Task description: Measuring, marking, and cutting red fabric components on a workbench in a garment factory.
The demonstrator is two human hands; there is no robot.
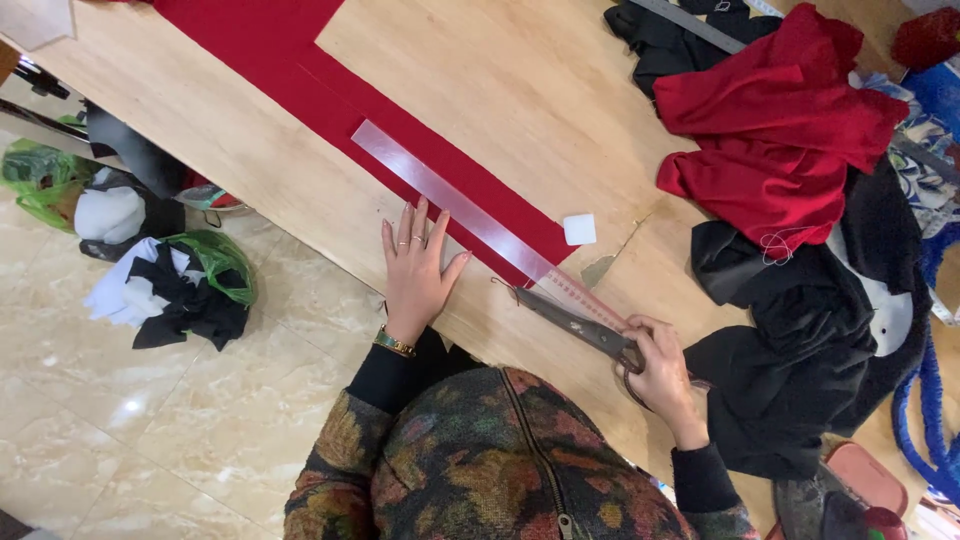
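Two hands are busy at the wooden table (pixel 520 70): the left hand (pixel 415 270) lies flat, fingers spread, just beside the clear ruler (pixel 460 205) lying along the red cloth strip (pixel 400 130), while the right hand (pixel 660 370) grips the scissors (pixel 575 322), their tip at the strip's near end. Nearly all the strip looks uncut.

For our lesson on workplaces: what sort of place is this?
Probably a tailoring or sewing workshop: red fabric on a wooden cutting table, large scissors in the right hand, and a clear ruler.
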